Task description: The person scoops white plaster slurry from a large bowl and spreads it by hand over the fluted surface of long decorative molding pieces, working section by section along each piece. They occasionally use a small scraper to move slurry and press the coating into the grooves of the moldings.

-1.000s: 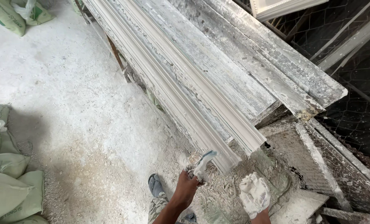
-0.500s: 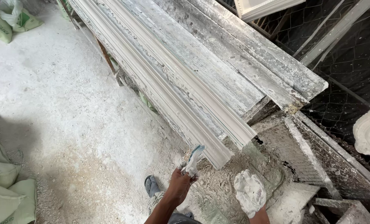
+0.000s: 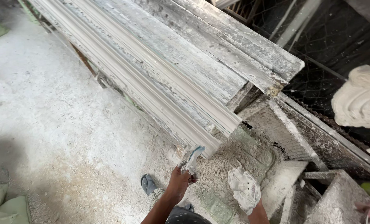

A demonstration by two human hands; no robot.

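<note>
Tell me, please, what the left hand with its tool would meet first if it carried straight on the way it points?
Most likely the near end of the long white moulding: the scraper in the left hand points up at it, its tip almost there. Depth is unclear.

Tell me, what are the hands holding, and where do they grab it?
The left hand grips a plaster-caked scraper by its lower handle end. The right hand, coated in white plaster, holds nothing.
</note>
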